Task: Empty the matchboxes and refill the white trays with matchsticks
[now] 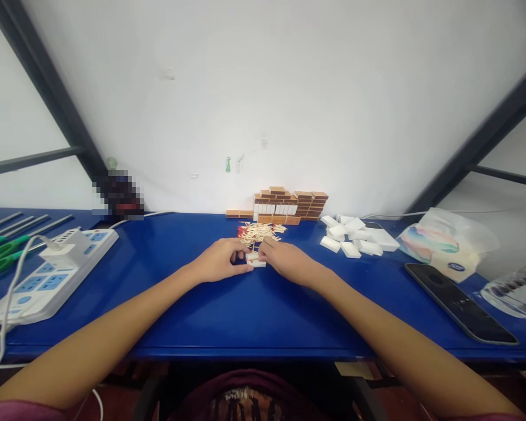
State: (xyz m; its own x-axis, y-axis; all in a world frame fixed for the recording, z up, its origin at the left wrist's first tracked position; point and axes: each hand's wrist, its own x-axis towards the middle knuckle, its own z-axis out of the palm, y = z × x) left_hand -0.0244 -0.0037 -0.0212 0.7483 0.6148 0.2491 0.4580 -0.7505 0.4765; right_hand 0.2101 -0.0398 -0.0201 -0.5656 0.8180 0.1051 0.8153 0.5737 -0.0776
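Observation:
Between my hands sits a small white matchbox tray [258, 264] with a few matches showing inside it. My left hand [219, 260] grips the tray's left end, thumb along the near side and fingers curled behind. My right hand [287, 260] is closed in a pinch over the tray's right part; its fingertips hide whatever they hold. Just beyond both hands lies a loose heap of red-tipped matches [263, 232]. Behind the heap, brown matchbox sleeves [309, 204] are stacked against the wall. Several white trays [350, 249] are piled to the right.
On the blue table [245, 316], a white power strip [52, 275] with a plug and cable lies left, near green-handled scissors [0, 257]. At right are a black phone [460, 304], a tissue pack [442, 240] and a clear plastic bag [517, 289]. The white wall stands behind.

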